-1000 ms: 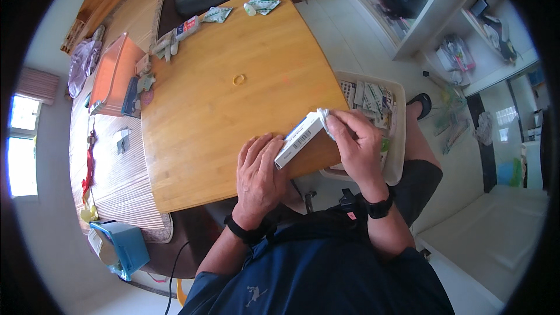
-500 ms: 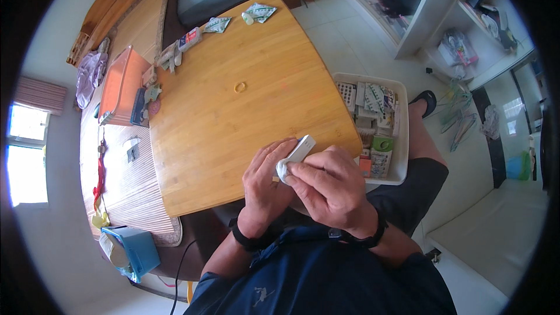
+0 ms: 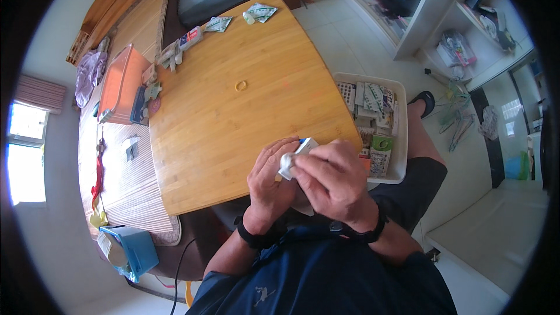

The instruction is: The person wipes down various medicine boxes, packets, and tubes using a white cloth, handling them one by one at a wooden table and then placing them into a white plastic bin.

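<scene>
At the near edge of the wooden table [image 3: 216,134], my left hand [image 3: 269,178] is closed round a small white box-shaped thing [image 3: 307,144] with a bit of blue at its end. Its exact kind does not show. In the fingertips of my right hand [image 3: 339,184] is a crumpled white wad [image 3: 286,165], which looks like tissue or cloth. The wad lies close against the box's near side, between the two hands. Most of the box is hidden behind the fingers. Farther off, a yellow ring [image 3: 241,86] rests on the tabletop.
Right of the table stands a white bin [image 3: 402,140] packed with small boxes and packets. An orange basket [image 3: 119,90] and several small items line the table's left edge. Green-white packets [image 3: 219,24] lie at the far end. A blue box [image 3: 140,251] stands lower left.
My right hand and the wad have shifted slightly, and more of the wad shows, bunched at the fingertips. The white box looks more covered by my right hand. The table items stay put.
</scene>
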Tool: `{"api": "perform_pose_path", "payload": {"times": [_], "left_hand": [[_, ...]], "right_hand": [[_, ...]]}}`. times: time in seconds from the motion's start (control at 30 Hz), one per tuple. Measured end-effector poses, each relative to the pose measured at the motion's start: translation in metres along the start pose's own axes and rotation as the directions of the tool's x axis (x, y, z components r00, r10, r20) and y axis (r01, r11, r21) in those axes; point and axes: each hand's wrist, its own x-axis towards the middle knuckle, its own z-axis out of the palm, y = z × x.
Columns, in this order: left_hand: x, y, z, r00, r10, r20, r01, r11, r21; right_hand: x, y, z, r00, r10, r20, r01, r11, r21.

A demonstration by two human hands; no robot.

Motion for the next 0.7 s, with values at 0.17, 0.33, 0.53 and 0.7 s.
{"api": "perform_pose_path", "payload": {"times": [0.17,0.33,0.53,0.7], "left_hand": [[0.002,-0.001,0.002,1.000,-0.003,-0.013,0.003,1.000,-0.015],[-0.003,-0.003,0.003,1.000,-0.025,-0.015,0.024,0.999,-0.035],[-0.008,-0.004,-0.001,0.972,-0.221,-0.078,0.183,0.925,-0.334],[-0.012,-0.011,0.001,0.924,-0.379,-0.047,0.310,0.816,-0.487]], "right_hand": [[0.000,0.037,-0.003,0.983,0.107,-0.148,-0.128,0.982,-0.138],[0.005,0.005,-0.005,1.000,-0.023,0.002,0.023,0.998,-0.064],[0.000,0.048,-0.011,0.953,0.226,-0.204,-0.238,0.971,-0.033],[0.006,0.013,-0.003,0.976,0.210,-0.065,-0.200,0.971,0.132]]}}
